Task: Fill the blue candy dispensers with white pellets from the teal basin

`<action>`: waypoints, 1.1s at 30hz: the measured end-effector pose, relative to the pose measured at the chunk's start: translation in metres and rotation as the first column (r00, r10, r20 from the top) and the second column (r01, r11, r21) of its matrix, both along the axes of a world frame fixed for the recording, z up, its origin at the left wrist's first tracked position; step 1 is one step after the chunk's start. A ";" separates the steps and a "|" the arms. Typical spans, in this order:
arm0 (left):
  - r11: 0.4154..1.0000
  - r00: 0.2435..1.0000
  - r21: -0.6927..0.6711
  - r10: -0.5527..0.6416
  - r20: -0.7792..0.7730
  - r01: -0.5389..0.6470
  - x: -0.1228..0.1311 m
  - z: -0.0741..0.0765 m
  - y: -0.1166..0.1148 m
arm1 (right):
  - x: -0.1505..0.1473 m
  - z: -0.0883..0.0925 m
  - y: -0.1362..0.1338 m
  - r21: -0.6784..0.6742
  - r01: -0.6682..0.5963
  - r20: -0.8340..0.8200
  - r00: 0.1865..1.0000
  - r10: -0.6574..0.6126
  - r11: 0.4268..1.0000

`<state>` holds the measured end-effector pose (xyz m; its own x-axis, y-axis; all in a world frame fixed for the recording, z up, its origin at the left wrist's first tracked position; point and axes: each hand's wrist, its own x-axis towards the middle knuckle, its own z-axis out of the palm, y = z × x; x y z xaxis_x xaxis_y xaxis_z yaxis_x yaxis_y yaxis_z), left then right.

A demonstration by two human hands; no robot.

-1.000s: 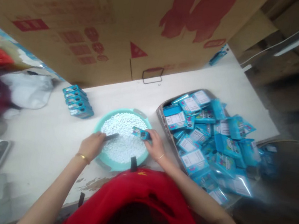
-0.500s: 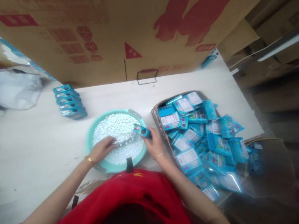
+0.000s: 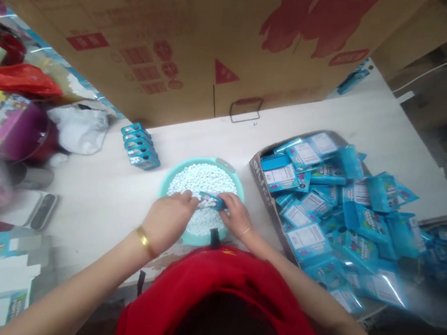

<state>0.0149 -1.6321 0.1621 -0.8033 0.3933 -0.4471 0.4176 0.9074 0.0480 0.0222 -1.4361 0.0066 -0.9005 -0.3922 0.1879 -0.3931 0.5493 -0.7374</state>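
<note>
A teal bowl (image 3: 173, 173) full of small white pellets (image 3: 204, 178) sits on the table in front of me. Over its near side my right hand (image 3: 236, 215) grips a small blue box (image 3: 211, 201) lying on its side. My left hand (image 3: 167, 218) is closed at the box's left end, its fingertips pressed against the opening; what it holds is hidden. A gold bangle circles my left wrist.
A cardboard tray (image 3: 255, 167) heaped with blue packets (image 3: 329, 202) lies to the right. A row of small blue boxes (image 3: 141, 145) stands left of the bowl. A large cardboard carton (image 3: 186, 30) walls the far side. Bags, a scale (image 3: 34, 210) and clutter fill the left.
My left hand rose from the pellets, where it held a scoop, and came to the blue box's open end. The camera shifted, so the bowl sits a little further right.
</note>
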 end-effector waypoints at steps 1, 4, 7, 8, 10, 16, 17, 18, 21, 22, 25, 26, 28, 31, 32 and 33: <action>0.999 1.000 -0.032 -0.028 -0.015 0.027 0.001 0.007 0.006 | 0.000 -0.001 0.000 -0.001 -0.006 -0.003 1.000 0.006 1.000; 0.997 0.996 -0.033 -0.074 -0.051 0.073 0.002 0.023 0.013 | 0.000 -0.002 0.001 -0.004 -0.003 0.004 1.000 0.003 1.000; 0.999 0.994 0.039 0.034 -0.099 -0.031 0.000 0.013 -0.007 | -0.001 -0.002 0.004 -0.007 0.025 0.028 0.999 -0.024 1.000; 0.993 0.989 0.069 0.106 -0.106 -0.099 0.000 0.001 -0.018 | -0.002 -0.001 0.005 -0.011 0.041 0.040 0.998 -0.040 0.999; 0.964 0.966 0.107 0.251 -0.063 -0.243 0.000 -0.037 -0.041 | -0.002 -0.001 0.010 -0.028 0.079 0.066 0.995 -0.077 0.996; 0.910 0.926 0.211 0.317 0.203 -0.358 0.010 -0.186 -0.041 | -0.005 0.002 0.021 -0.052 0.144 0.119 0.983 -0.137 0.988; 0.884 0.920 0.276 0.324 0.218 -0.377 0.011 -0.203 -0.030 | -0.005 0.001 0.022 -0.048 0.150 0.128 0.981 -0.143 0.987; 0.856 0.914 0.334 0.333 0.230 -0.396 0.011 -0.215 -0.020 | -0.005 0.001 0.023 -0.046 0.158 0.139 0.979 -0.151 0.986; 0.803 0.907 0.427 0.333 0.256 -0.415 0.009 -0.231 -0.001 | -0.005 -0.001 0.025 -0.058 0.191 0.152 0.972 -0.180 0.980; 0.795 0.907 0.442 0.330 0.260 -0.416 0.008 -0.230 -0.001 | -0.005 -0.002 0.025 -0.066 0.201 0.150 0.970 -0.190 0.977; 0.736 0.907 0.531 0.321 0.273 -0.420 0.011 -0.211 -0.022 | -0.006 -0.003 0.028 -0.080 0.232 0.130 0.967 -0.220 0.970; 0.711 0.911 0.569 0.314 0.268 -0.413 0.012 -0.200 -0.033 | -0.006 -0.003 0.029 -0.077 0.235 0.121 0.967 -0.225 0.969; 0.674 0.922 0.630 0.298 0.246 -0.386 0.016 -0.172 -0.052 | -0.006 -0.003 0.030 -0.058 0.226 0.110 0.970 -0.219 0.972; 0.674 0.940 0.656 0.273 0.205 -0.339 0.016 -0.124 -0.066 | -0.006 -0.004 0.027 -0.018 0.186 0.101 0.978 -0.184 0.982; 0.684 0.946 0.654 0.260 0.194 -0.322 0.014 -0.109 -0.067 | -0.006 -0.005 0.025 -0.005 0.166 0.095 0.982 -0.165 0.986; 0.701 0.952 0.646 0.244 0.183 -0.304 0.012 -0.095 -0.065 | -0.005 -0.005 0.022 0.006 0.143 0.086 0.986 -0.143 0.990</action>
<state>0.0273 -1.6966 0.0668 -0.8974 0.3797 -0.2248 0.1235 0.7052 0.6981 0.0168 -1.4143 0.0018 -0.9601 -0.2586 0.1070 -0.2455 0.5951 -0.7653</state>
